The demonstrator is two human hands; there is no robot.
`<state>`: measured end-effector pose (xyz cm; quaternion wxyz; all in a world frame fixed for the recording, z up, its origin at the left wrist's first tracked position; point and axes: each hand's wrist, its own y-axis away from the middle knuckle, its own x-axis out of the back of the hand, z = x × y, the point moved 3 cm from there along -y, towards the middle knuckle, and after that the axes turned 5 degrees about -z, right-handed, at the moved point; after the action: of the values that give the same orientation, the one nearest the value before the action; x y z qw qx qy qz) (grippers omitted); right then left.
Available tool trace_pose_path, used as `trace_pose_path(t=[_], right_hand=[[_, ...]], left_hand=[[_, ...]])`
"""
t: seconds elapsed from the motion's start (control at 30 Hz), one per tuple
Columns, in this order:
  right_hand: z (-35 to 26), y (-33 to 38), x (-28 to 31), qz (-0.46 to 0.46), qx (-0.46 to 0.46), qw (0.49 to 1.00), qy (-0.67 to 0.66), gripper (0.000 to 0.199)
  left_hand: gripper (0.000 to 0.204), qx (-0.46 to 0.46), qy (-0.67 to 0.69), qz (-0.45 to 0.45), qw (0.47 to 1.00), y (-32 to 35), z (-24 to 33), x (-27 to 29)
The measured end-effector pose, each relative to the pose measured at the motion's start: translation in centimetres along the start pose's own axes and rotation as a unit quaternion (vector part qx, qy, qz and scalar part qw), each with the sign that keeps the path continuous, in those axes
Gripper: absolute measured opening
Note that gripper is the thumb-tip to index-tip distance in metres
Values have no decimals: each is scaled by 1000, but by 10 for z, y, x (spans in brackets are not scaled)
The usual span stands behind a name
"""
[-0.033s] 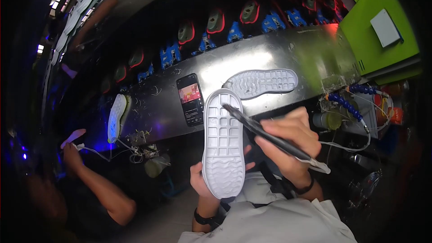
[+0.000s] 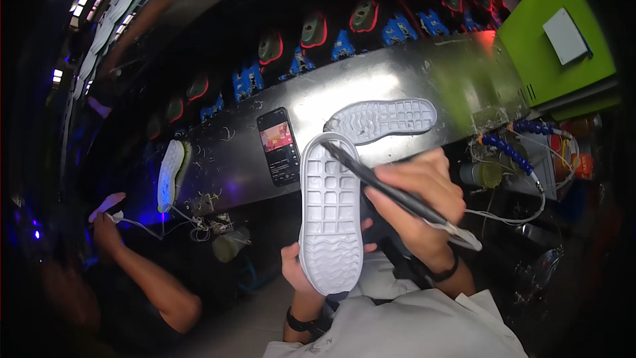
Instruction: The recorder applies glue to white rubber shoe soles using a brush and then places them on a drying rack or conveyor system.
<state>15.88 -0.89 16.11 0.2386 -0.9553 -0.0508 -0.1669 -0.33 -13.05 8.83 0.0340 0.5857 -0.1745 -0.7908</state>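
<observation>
My left hand (image 2: 297, 269) grips a white shoe sole (image 2: 330, 219) by its near end, thumb on one side and fingertips on the other. Its raised-rim face, with square pockets and a wavy patterned part, is turned up. In my right hand (image 2: 424, 192) is a black-handled brush (image 2: 397, 203), held like a pen, with a pale tube at its rear. The dark brush tip touches or hovers just over the sole's far end, inside the rim; contact is hard to tell. A second white sole (image 2: 381, 121) lies on the metal bench beyond, pockets up.
A phone (image 2: 278, 146) lies on the metal bench (image 2: 464, 79), left of the held sole. Blue holders (image 2: 248, 81) line the far side. Blue jointed hoses (image 2: 507, 152) and a green cabinet (image 2: 563, 33) stand right. At left, a co-worker's arm (image 2: 149, 272) reaches toward another sole (image 2: 172, 172).
The brush and my right hand have shifted slightly left and away from me, toward the sole's far rim. My left hand keeps its hold on the sole.
</observation>
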Motion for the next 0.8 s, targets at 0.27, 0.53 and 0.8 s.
trace_pose_path(t=[0.27, 0.53, 0.8], right_hand=[[-24, 35, -31, -124, 13, 987, -98, 26], [-41, 57, -15, -121, 21, 987, -99, 32], [-32, 63, 16, -169, -59, 946, -269, 33]], left_hand=[[75, -83, 104, -4, 991, 15, -5, 41], [84, -102, 175, -85, 975, -10, -21, -33], [94, 40, 14, -141, 989, -42, -2, -54]])
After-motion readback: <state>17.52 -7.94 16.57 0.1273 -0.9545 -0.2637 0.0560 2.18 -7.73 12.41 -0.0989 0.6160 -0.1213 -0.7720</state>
